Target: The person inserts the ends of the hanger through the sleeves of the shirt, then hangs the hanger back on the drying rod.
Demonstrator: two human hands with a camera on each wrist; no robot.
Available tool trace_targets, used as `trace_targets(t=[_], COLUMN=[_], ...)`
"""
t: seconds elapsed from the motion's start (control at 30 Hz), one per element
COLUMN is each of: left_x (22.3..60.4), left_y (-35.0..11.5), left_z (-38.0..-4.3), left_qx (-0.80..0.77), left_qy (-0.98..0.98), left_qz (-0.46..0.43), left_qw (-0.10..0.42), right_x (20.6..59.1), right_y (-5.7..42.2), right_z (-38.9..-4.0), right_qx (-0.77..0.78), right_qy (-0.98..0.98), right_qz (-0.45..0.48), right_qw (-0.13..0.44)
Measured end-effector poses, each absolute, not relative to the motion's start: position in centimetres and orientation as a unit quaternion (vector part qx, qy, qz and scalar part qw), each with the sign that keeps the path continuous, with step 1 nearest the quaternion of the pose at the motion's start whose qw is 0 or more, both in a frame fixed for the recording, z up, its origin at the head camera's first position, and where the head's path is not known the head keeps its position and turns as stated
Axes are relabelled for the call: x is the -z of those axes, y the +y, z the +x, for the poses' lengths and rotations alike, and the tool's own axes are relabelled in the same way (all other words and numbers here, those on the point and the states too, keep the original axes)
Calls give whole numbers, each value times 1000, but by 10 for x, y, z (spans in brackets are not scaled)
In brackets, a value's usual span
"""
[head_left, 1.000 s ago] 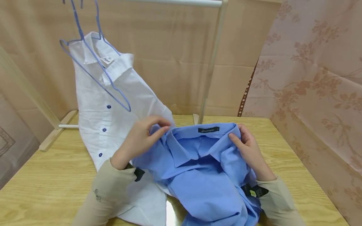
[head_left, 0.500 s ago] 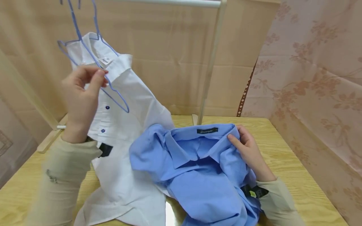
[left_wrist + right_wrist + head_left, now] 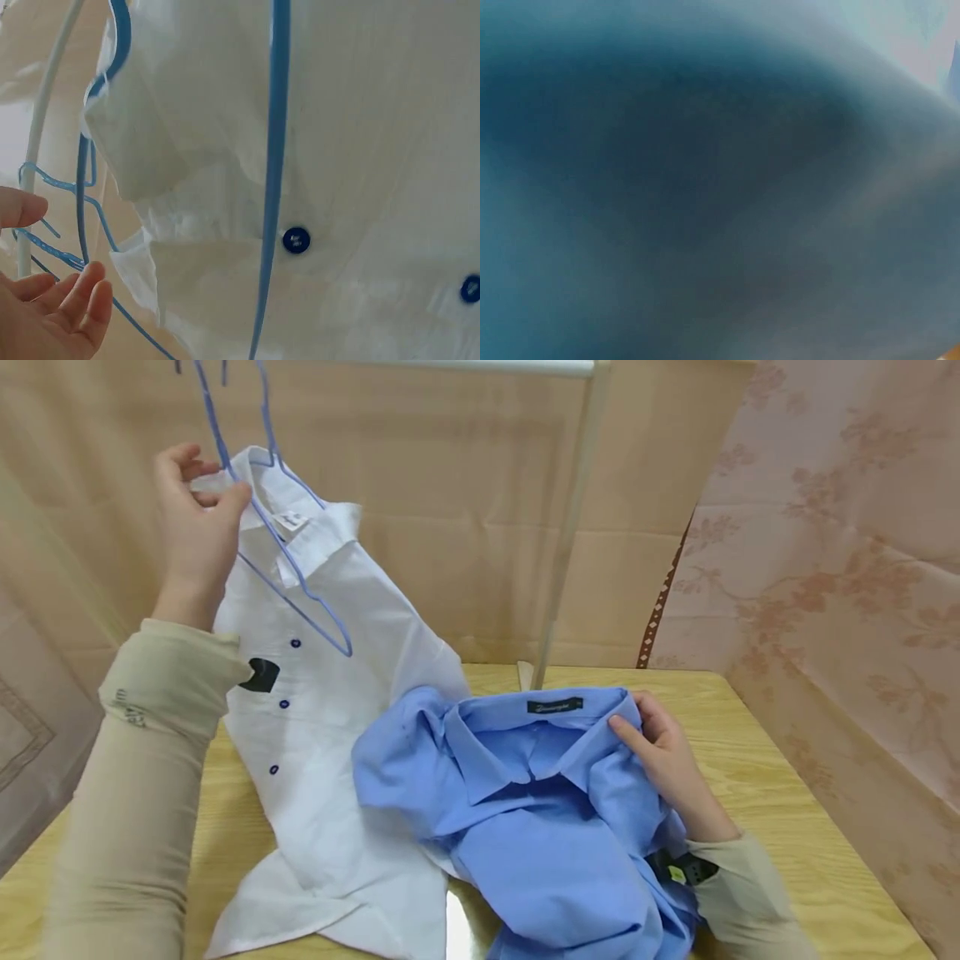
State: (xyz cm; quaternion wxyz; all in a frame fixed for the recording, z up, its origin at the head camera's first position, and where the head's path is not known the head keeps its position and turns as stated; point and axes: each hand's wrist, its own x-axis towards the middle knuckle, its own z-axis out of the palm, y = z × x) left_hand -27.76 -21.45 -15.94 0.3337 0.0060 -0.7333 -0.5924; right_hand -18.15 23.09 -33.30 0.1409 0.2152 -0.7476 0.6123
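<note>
A blue shirt point(image 3: 555, 860) lies bunched on the table, its collar and dark label facing up. My right hand point(image 3: 667, 760) pinches that collar at its right side, thumb on top. Up at the left, my left hand point(image 3: 197, 531) reaches to the neck of an empty front hanger point(image 3: 213, 422), thumb and fingers spread on either side of the blue wire. Behind it a white shirt point(image 3: 337, 610) with dark buttons hangs on another blue hanger. The left wrist view has the fingers point(image 3: 79, 300) apart near the hanger necks. Blurred blue cloth fills the right wrist view.
A white rail point(image 3: 480, 367) runs across the top, carried by a slim post point(image 3: 566, 518) standing at the table's back. The white shirt's hem spreads onto the wooden table point(image 3: 772, 835). Patterned cloth point(image 3: 840, 610) hangs along the right side.
My left hand has left the blue shirt's collar and risen up and left to the neck of the front hanger. The right hand stays at the collar.
</note>
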Motion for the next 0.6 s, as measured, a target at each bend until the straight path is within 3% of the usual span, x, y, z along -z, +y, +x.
trace_targets(t=[0.23,0.6], left_x=[149,132], left_y=[-226,-234], left_z=[-294,-298], left_qx=[435,432], left_qy=[-837,-832], left_qz=[56,77], left_qw=[328,340], right_x=[335,336], right_y=[227,227], right_z=[-183,-183], right_qx=[-616,-615], right_qy=[-742,-743], right_qz=[226,229], right_qw=[137,132])
